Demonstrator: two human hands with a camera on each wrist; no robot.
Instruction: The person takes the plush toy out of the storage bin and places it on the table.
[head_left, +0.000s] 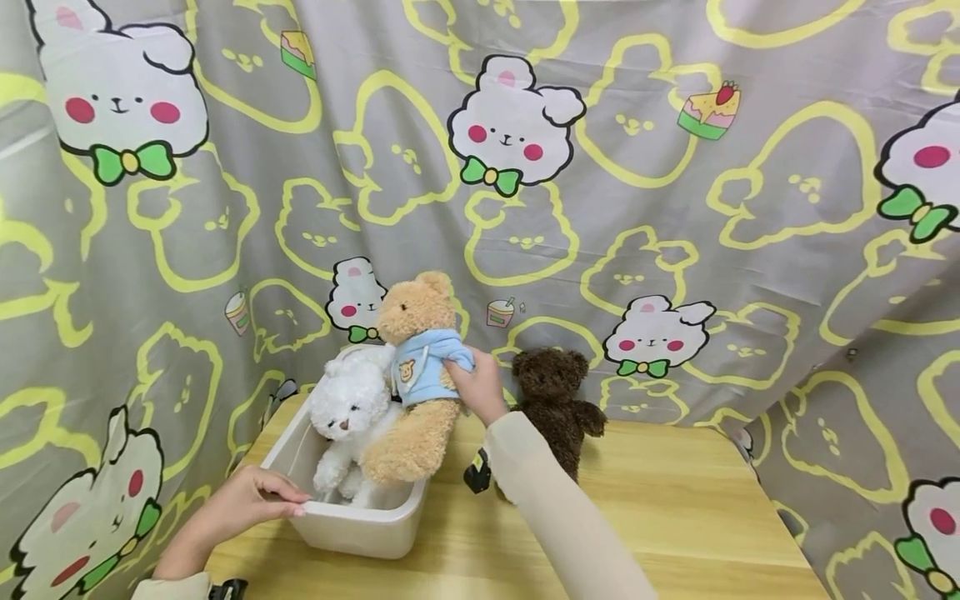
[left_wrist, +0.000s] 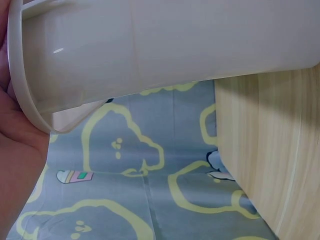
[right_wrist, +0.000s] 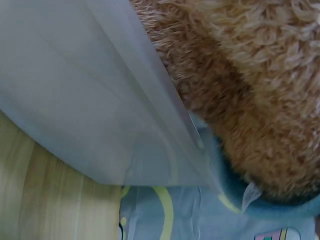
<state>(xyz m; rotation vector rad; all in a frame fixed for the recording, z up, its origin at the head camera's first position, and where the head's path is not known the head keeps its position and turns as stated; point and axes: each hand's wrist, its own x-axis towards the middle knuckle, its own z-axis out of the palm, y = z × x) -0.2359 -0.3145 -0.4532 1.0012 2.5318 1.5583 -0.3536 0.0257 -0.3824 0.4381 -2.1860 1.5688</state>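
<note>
A tan teddy bear (head_left: pixel 416 433) in a light blue hoodie (head_left: pixel 431 367) leans upright over the right side of a white plastic bin (head_left: pixel 360 533). My right hand (head_left: pixel 480 385) grips the hoodie at the bear's side. In the right wrist view the curly tan fur (right_wrist: pixel 270 90) overlaps the bin's rim, and the hand itself is out of sight. With thumb and fingers, my left hand (head_left: pixel 251 504) pinches the bin's near left corner at the rim. A white teddy bear (head_left: pixel 352 408) sits inside the bin, left of the tan one.
Right of the bin, a dark brown teddy bear (head_left: pixel 551 404) stands on the wooden table (head_left: pixel 675 517), partly behind my right forearm. A grey curtain (head_left: pixel 525 242) printed with rabbits hangs around the table's back and sides.
</note>
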